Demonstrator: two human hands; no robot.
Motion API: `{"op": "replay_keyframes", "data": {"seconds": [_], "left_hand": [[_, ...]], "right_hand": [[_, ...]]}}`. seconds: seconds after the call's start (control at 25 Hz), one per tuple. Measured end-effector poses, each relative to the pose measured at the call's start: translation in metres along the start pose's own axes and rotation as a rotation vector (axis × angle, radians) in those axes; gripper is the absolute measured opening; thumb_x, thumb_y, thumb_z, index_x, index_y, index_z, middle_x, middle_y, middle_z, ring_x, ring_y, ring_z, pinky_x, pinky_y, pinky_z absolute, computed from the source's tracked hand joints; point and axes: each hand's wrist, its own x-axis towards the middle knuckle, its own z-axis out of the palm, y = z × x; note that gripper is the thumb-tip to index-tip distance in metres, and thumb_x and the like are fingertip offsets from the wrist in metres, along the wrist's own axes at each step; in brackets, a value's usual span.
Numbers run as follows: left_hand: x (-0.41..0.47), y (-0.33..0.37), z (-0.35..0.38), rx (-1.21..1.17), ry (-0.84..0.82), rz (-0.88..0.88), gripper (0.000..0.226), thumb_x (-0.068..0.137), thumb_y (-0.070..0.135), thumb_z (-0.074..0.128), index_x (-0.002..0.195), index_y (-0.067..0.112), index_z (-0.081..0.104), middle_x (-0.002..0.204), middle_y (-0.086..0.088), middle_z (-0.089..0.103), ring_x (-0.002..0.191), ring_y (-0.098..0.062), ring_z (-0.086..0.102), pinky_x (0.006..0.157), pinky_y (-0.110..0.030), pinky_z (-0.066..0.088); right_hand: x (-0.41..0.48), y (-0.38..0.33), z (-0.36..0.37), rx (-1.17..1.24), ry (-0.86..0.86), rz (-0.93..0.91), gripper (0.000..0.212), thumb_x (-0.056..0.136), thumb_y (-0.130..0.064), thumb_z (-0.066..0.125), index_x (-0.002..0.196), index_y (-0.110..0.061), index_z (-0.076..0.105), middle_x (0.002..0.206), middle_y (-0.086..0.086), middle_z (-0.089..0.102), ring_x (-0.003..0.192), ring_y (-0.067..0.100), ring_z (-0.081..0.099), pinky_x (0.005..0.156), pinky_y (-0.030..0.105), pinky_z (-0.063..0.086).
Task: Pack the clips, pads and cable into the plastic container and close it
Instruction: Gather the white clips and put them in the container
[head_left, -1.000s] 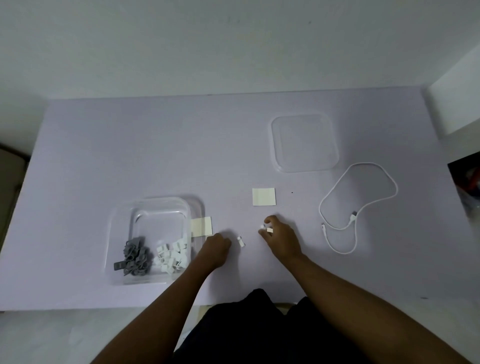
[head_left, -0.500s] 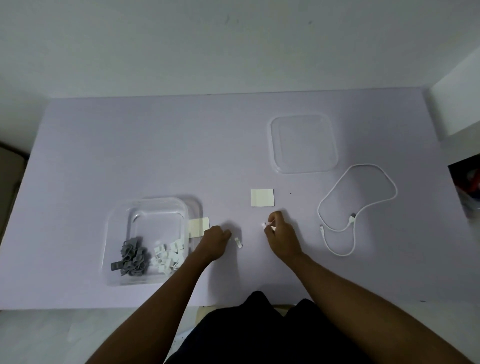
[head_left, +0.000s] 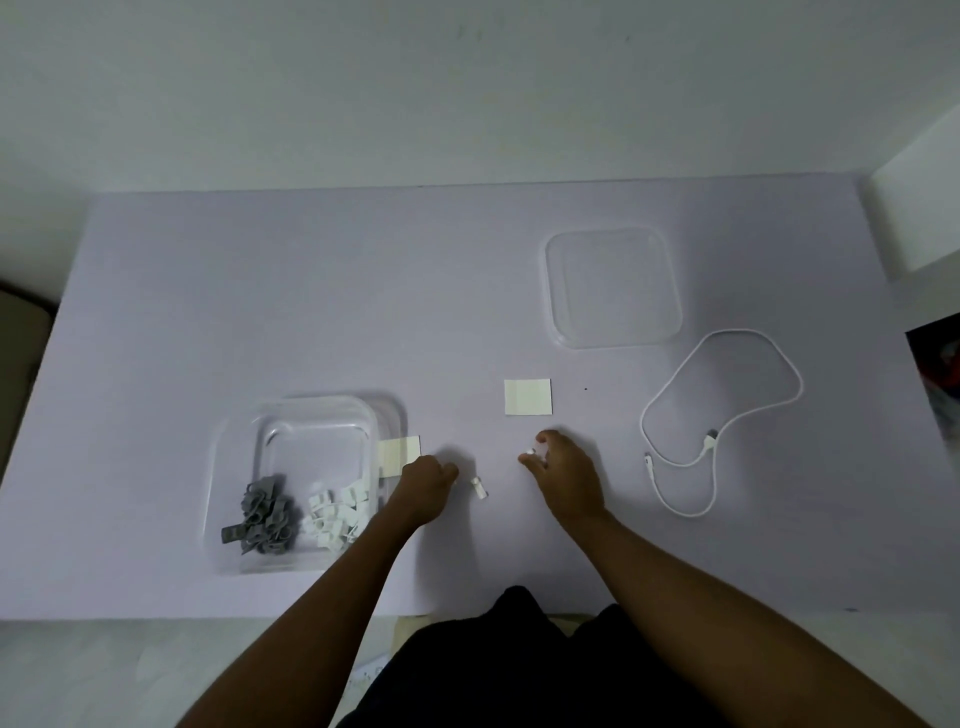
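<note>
Clip (head_left: 479, 488) lies beside left hand (head_left: 427, 486) (right hand (head_left: 565, 480) apart).

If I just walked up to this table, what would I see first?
Probably the two hands in the middle near the front edge: the right hand pinches a tiny white clip, and the left hand is curled beside the clear container. That container, on the left, holds a grey clip pile and a white clip pile. On the right, a white cable loops near the lid.
</note>
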Motion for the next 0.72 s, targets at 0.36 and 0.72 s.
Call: {"op": "replay_keyframes", "data": {"seconds": [0.36, 0.72], "left_hand": [[-0.005, -0.005, 0.004, -0.056, 0.007, -0.005, 0.037, 0.102, 0.029, 0.042, 0.107, -0.001, 0.063, 0.067, 0.006, 0.043, 0.071, -0.019, 0.049, 0.073, -0.026, 0.037], [-0.006, 0.003, -0.004, -0.138, -0.006, 0.036, 0.044, 0.099, 0.021, 0.045, 0.056, 0.013, 0.037, 0.058, -0.003, 0.038, 0.057, -0.021, 0.043, 0.055, -0.029, 0.032]], "right_hand": [[0.016, -0.057, -0.026, 1.17, -0.137, 0.618, 0.011, 0.089, -0.017, 0.072, 0.087, -0.008, 0.065, 0.063, -0.001, 0.047, 0.052, 0.01, 0.038, 0.048, 0.023, 0.033], [0.004, -0.067, -0.061, 1.499, -0.727, 0.461, 0.017, 0.083, -0.025, 0.054, 0.071, -0.015, 0.048, 0.069, -0.001, 0.037, 0.059, 0.013, 0.026, 0.045, 0.024, 0.019]]}}
